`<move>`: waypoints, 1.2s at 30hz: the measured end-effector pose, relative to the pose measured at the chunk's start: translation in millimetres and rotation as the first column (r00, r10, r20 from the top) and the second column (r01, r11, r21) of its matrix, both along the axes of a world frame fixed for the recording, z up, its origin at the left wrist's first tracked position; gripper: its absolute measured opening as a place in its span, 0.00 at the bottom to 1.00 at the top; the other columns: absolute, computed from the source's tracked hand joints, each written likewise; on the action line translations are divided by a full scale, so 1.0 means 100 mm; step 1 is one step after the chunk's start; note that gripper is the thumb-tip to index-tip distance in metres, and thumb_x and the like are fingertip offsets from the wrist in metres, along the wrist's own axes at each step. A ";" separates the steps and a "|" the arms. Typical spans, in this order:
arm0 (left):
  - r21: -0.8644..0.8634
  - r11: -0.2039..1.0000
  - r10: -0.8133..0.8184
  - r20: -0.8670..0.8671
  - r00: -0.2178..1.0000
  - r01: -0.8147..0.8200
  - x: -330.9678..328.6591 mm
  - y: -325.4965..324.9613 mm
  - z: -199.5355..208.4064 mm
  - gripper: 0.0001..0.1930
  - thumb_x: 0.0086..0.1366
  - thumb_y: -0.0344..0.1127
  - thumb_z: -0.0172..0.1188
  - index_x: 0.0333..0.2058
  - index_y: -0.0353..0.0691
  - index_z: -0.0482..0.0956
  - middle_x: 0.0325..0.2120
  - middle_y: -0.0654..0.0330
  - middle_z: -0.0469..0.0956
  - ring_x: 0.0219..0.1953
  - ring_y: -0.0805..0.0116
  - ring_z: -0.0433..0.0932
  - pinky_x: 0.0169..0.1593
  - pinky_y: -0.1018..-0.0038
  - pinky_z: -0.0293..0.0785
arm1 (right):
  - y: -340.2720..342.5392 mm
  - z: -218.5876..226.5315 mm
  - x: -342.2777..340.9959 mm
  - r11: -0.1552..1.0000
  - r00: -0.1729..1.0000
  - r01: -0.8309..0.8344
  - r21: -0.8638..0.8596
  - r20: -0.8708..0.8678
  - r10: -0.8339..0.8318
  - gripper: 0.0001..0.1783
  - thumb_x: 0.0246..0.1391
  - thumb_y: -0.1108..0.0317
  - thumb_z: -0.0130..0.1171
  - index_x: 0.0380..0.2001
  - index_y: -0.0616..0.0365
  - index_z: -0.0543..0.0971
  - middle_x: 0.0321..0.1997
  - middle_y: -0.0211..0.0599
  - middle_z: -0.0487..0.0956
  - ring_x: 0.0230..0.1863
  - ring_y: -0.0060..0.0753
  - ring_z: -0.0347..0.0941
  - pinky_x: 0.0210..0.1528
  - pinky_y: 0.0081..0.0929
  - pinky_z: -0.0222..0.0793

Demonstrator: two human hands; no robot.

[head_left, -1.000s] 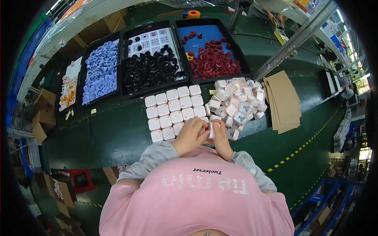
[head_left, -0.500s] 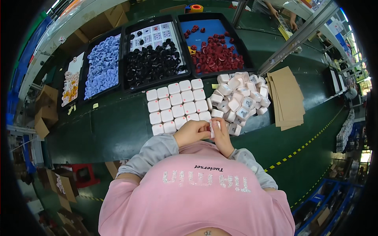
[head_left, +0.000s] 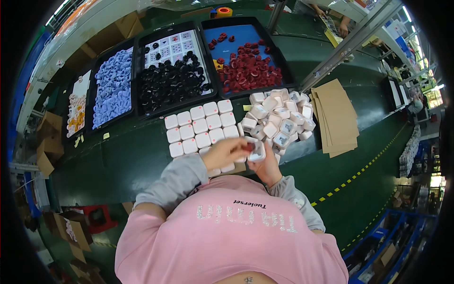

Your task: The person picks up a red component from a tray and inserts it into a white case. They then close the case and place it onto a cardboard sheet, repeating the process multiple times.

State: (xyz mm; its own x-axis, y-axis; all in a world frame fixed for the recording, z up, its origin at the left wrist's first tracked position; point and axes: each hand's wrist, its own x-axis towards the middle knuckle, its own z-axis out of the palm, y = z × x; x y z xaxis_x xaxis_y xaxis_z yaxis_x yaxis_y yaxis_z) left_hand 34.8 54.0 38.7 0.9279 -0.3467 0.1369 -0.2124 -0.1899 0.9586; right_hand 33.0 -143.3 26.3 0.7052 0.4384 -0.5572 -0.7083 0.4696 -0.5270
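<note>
White case [head_left: 257,152] sits gripped in the right hand [head_left: 267,167]; the left hand [head_left: 224,153] is at its left side, hold unclear. Beneath both, dark green counter [head_left: 127,161]! Black trays [head_left: 213,66] line up beyond the hands, cardboard sheets [head_left: 336,118] lie right, striped tape [head_left: 347,181] farther right.

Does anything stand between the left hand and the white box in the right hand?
Only a small dark red piece shows between the left hand and the white box in the right hand; blur hides whether it is gripped. Nothing else visible blocks the way.
</note>
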 end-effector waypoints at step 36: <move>-0.307 0.942 0.005 -0.395 0.918 -0.137 -0.18 -0.08 0.33 0.27 0.58 0.24 0.57 0.57 0.36 0.64 0.56 0.50 0.65 0.55 0.64 0.70 0.57 0.69 0.69 | 0.21 0.23 -0.06 0.939 0.933 0.097 -0.331 0.359 0.030 0.24 0.59 0.59 0.46 0.58 0.53 0.61 0.41 0.36 0.72 0.32 0.26 0.70 0.31 0.22 0.67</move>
State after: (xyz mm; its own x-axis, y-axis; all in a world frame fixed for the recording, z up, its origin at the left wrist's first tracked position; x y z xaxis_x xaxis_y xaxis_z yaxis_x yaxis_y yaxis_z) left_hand 16.8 46.1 71.6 0.9506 -0.2761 -0.1420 0.1866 0.1425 0.9721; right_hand 26.8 -122.2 49.6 0.8938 0.2410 -0.3782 -0.4323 0.2383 -0.8697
